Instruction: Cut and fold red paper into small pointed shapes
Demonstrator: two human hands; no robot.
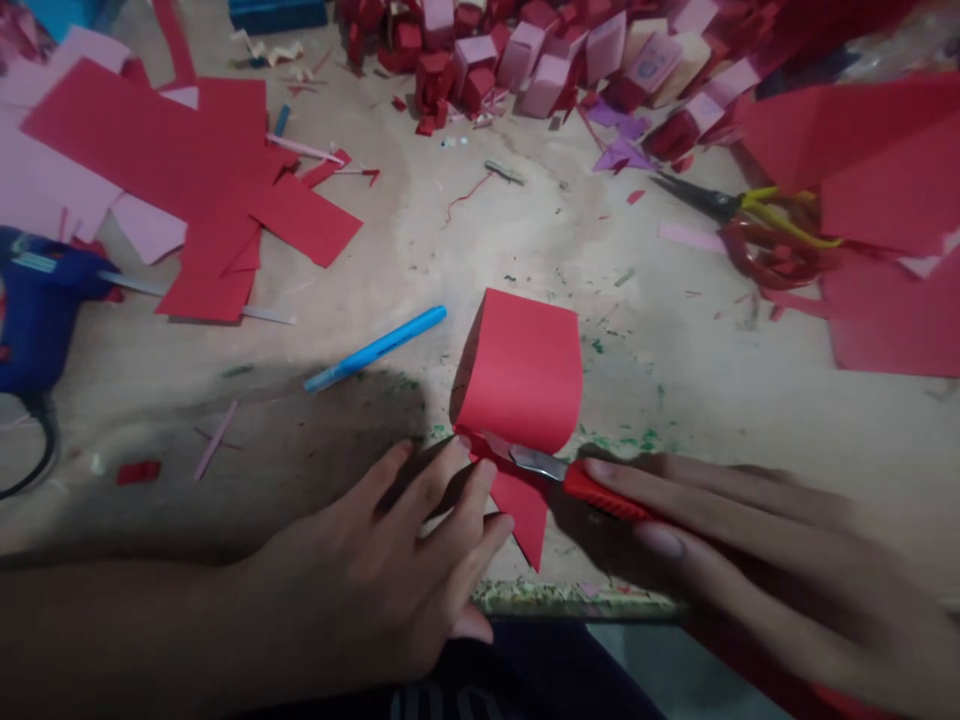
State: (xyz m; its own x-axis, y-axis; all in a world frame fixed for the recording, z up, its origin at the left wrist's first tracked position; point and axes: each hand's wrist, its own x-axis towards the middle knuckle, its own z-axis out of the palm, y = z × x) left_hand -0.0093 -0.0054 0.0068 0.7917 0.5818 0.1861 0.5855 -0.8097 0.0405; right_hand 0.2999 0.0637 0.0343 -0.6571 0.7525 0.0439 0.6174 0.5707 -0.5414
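A sheet of red paper (525, 370) lies near the table's front edge, its upper part curling up and over. Fingers spread, my left hand (420, 550) presses the paper's lower left part against the table. My right hand (750, 550) grips a red utility knife (600, 490), with the metal blade out and pointing left. That blade rests at the fold between the curled part and the flat pointed lower part. Left of the paper lies a blue pen (375, 348), touched by neither hand.
Cut red paper pieces (217, 180) and a blue glue gun (45, 310) are at the left. Many small red and pink paper boxes (525, 60) crowd the back. Scissors (750, 210) with yellow and red handles lie right, beside red sheets (892, 170). Scraps dot the wooden table (480, 230).
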